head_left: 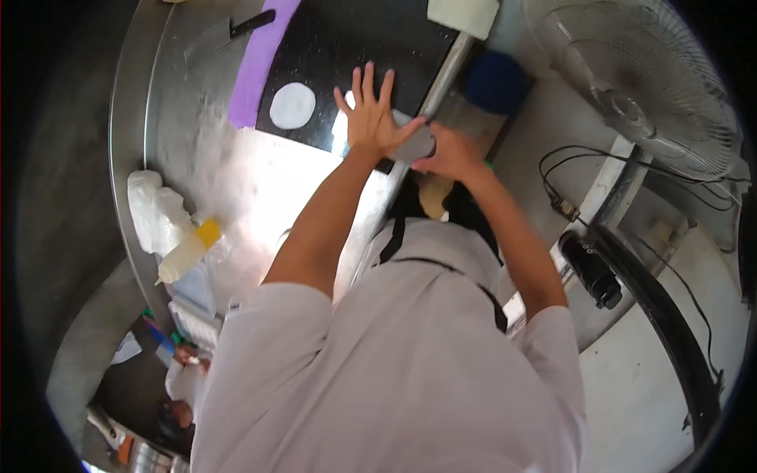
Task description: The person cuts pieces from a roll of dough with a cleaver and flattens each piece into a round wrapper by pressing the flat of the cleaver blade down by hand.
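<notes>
My left hand (372,118) lies palm down with fingers spread on a black board (347,47); its thumb reaches to a flat grey piece (412,147). From the other side, my right hand (456,154) grips that grey piece at the board's near corner, thumb and fingers around its edge. What the grey piece is cannot be made out. A round white disc (292,106) rests on the board to the left of my left hand. Purple cloth (256,67) runs along the board's left edge.
On the metal counter (260,181) stand white bags (156,209) and a yellow-capped bottle (188,252). A black-handled tool (252,24) lies at the upper left. At right are a fan (631,87), cables and a black cylinder (589,268). Another person (183,382) is at lower left.
</notes>
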### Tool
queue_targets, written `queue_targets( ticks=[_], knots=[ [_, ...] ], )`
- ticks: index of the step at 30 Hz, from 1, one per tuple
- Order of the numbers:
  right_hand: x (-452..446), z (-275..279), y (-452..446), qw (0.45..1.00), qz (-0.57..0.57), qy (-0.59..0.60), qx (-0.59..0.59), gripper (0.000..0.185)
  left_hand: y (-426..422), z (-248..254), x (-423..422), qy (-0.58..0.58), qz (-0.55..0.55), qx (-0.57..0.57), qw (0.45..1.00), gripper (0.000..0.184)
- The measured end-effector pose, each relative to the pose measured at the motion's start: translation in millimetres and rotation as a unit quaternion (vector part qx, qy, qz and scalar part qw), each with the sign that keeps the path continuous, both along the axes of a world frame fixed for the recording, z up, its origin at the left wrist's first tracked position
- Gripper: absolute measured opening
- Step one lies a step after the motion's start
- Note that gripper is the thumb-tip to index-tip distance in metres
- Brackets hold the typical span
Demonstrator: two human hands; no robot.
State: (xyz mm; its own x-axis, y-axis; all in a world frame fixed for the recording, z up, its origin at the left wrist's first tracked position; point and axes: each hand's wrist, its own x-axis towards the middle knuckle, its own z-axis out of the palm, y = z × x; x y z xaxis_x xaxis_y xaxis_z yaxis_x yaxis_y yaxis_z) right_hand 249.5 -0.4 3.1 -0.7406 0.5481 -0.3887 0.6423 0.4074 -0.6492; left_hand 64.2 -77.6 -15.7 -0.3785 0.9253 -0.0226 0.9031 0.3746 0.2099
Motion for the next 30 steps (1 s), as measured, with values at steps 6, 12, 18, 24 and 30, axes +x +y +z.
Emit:
queue_targets(
  ticks=[6,12,18,24,30],
  knots=[
    [-27.0,11.9,39.1,0.999,-0.016,-0.031,0.006,0.076,58.2,5.0,-31.4,0.039,-0.033,-0.011,0.999,0.112],
    [-40.3,16.2,40.4,1.000,0.015,0.017,-0.019,0.082,62.6,-2.0,-62.3,0.030,-0.099,0.015,0.994,0.117],
    [-14.0,-7.4,0.8,1.000,-0.010,0.015,-0.001,0.073,35.3,9.5,-36.5,0.010,-0.169,-0.075,0.983,0.117],
    [-45.5,0.9,47.2,1.000,-0.010,0.016,-0.002,0.069,81.0,2.4,-68.7,0.035,-0.161,0.032,0.986,0.115],
    [-22.3,-2.9,-1.7,0.997,-0.004,0.000,-0.080,0.076,42.4,5.1,-47.2,0.019,-0.197,-0.050,0.979,0.117]
  ],
)
